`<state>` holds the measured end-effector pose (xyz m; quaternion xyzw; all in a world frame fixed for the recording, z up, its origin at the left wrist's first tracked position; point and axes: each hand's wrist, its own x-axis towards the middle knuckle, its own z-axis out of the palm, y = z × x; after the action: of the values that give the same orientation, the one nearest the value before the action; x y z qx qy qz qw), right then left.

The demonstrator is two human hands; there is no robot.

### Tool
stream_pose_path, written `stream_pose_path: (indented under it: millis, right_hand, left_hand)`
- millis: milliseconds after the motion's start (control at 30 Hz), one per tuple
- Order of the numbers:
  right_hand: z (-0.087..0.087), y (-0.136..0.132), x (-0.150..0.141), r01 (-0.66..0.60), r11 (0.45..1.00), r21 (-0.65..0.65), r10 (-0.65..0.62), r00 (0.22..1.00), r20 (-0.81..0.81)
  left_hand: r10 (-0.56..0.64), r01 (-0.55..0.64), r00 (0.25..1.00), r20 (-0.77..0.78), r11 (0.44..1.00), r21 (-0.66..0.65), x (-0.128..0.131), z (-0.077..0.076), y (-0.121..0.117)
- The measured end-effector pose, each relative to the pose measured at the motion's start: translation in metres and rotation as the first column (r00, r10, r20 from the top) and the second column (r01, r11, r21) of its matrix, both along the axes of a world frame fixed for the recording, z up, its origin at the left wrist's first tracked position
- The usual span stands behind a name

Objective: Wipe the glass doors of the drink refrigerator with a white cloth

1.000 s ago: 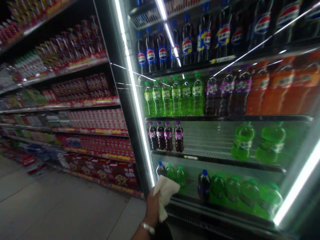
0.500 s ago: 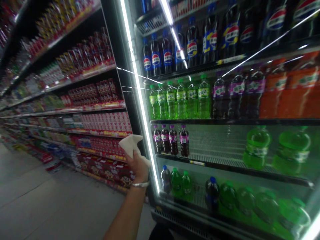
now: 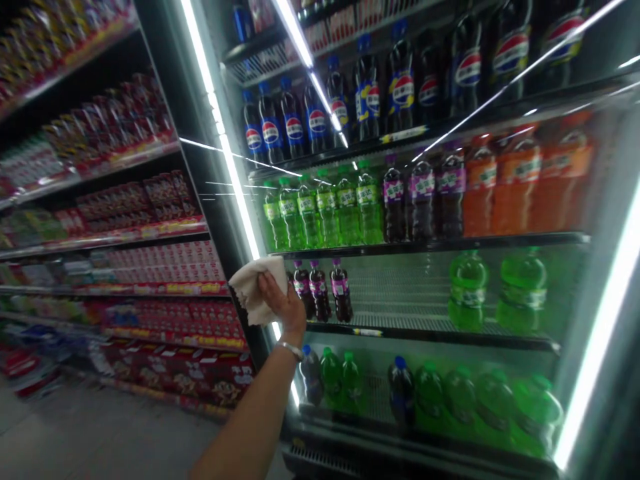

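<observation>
My left hand (image 3: 284, 303) reaches forward with a bracelet (image 3: 293, 349) around the wrist. Its fingers press a pale, off-white cloth (image 3: 256, 288) against the left side of the glass door (image 3: 420, 287) of a drinks cooler, over the bright vertical light strip (image 3: 235, 180). The cloth hangs partly loose below the fingers and overlaps the cooler's dark frame. Just behind the glass, beside the hand, stand small purple-labelled bottles (image 3: 319, 290), some partly covered by hand and cloth. My right hand is out of view.
Cola bottles (image 3: 367, 90), green soda bottles (image 3: 327, 210) and orange soda bottles (image 3: 520, 187) line the cooler shelves. Large green bottles (image 3: 469, 287) stand lower right. To the left, store shelves (image 3: 165, 263) hold packaged goods above a grey floor (image 3: 95, 437).
My view has shifted to the right, so the cooler sits further left in the picture. The hand has risen slightly, and the cloth is spread wider over the door's left edge.
</observation>
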<state>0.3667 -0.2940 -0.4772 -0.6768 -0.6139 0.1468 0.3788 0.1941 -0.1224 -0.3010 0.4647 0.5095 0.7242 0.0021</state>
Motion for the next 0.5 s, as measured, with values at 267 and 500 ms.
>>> stream_pose_path:
  millis: [267,500]
  right_hand:
    - [0.035,0.112,-0.016,-0.127,0.988,0.089,0.123,0.991,0.048]
    - [-0.015,0.079,0.033,-0.052,0.998,-0.041,0.059,0.977,0.206]
  left_hand:
    - [0.000,0.048,0.960,-0.279,0.985,0.168,0.059,-0.007,-0.007]
    - [0.089,0.096,0.874,-0.478,0.932,0.349,0.119,-0.002,-0.023]
